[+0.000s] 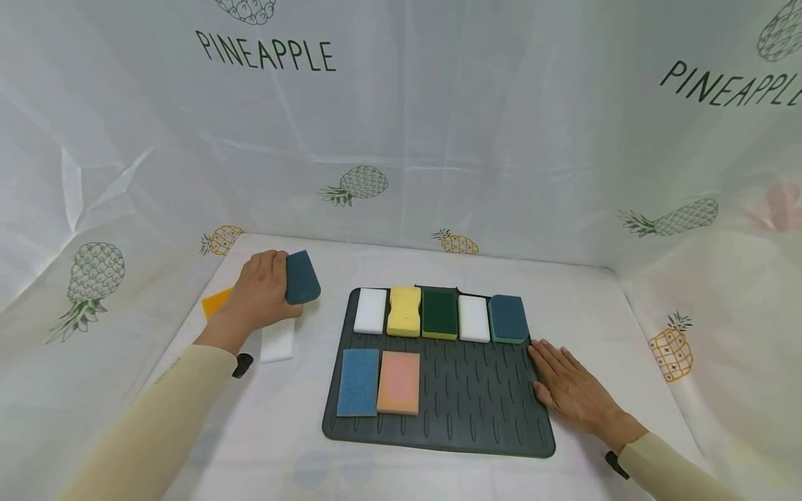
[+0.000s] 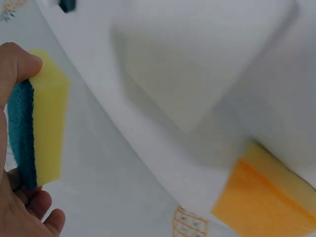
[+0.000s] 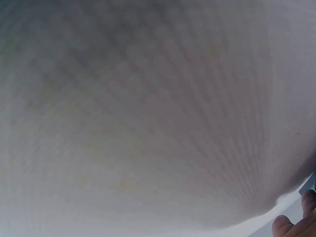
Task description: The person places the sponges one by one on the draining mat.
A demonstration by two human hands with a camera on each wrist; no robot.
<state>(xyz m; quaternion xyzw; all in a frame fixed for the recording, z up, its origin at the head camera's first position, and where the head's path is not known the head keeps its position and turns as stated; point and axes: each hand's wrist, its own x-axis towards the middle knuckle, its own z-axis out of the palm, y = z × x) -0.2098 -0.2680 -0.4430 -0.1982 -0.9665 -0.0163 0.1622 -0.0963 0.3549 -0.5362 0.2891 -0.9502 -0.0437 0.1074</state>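
In the left hand (image 1: 263, 289), two-layer sponge (image 1: 303, 277), tilted, blue-green scrub side plus yellow foam; thumb and fingers clamp it. Just below that hand, partly covered by it in the head view: white sponge (image 1: 278, 341). Left of the hand, behind it: orange sponge (image 1: 216, 303), partly hidden. Both lie on the white table (image 1: 301, 417).

Right of the left hand, past a strip of table: dark gray mat (image 1: 476, 396). Row farther from the person, starting nearest the left hand: white block (image 1: 370, 311), yellow sponge (image 1: 404, 311), green-topped sponge (image 1: 440, 313), second white block (image 1: 474, 319), blue-topped sponge (image 1: 509, 318). Row closer to the person, down and right of the left hand: blue sponge (image 1: 358, 383), pink sponge (image 1: 399, 383), side by side.

Well apart from the left hand: right hand (image 1: 573, 386), holding nothing, fingers extended, fingertips on the mat's right edge. Right wrist view mostly blurred.

Beyond both hands: pale sheet (image 1: 501, 139) with pineapple prints.
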